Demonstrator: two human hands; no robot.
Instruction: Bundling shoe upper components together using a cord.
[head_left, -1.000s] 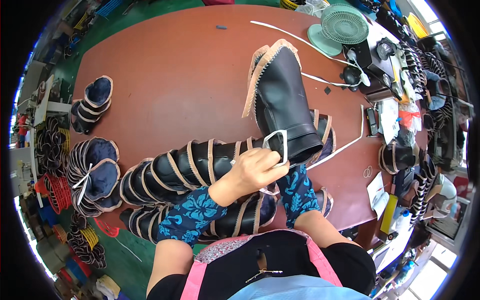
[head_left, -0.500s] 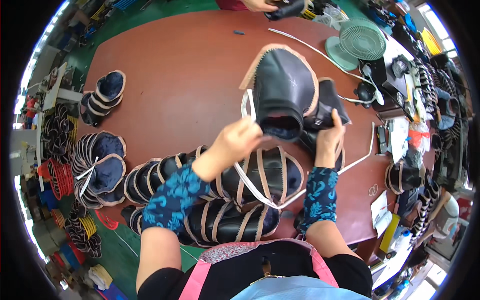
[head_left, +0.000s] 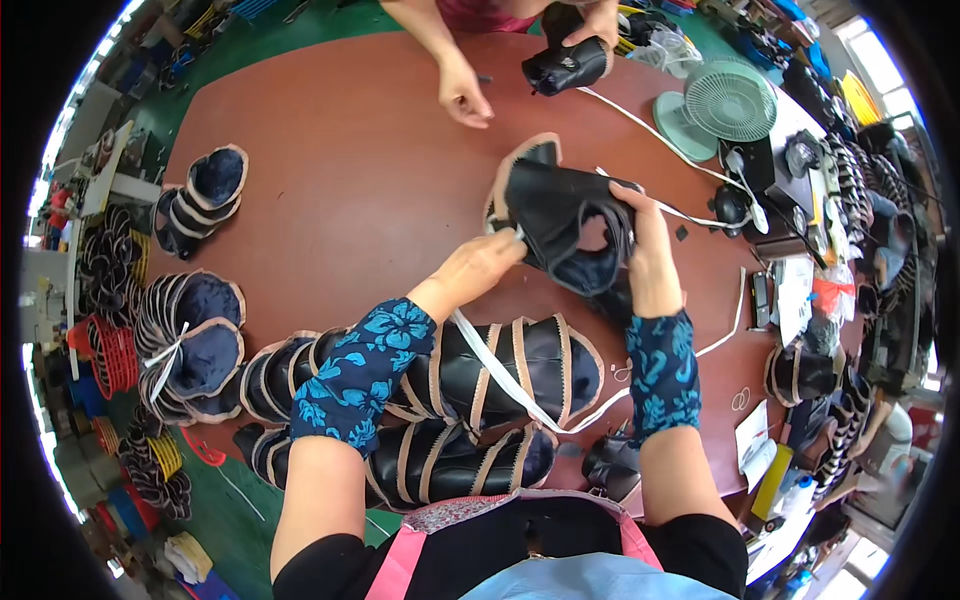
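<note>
Left fingers (head_left: pixel 505 243): pinched on the near edge of black boot upper (head_left: pixel 560 215).
Right hand (head_left: pixel 645 255): fingers curled over the upper's far rim.
Upper: lifted above brown table (head_left: pixel 350 170), opening toward the wearer.
White strap (head_left: pixel 510 380): trailing from left hand (head_left: pixel 475 270) across nested uppers (head_left: pixel 440 400).
Far side: another person's hand (head_left: pixel 462 95), green fan (head_left: pixel 720 105).

A single head-worn fisheye view looks steeply down from close above the left hand (head_left: pixel 478 268) and right hand (head_left: pixel 645 250), facing forward across the brown bench (head_left: pixel 350 180) beyond them, its edges bending toward the dark round rim.
</note>
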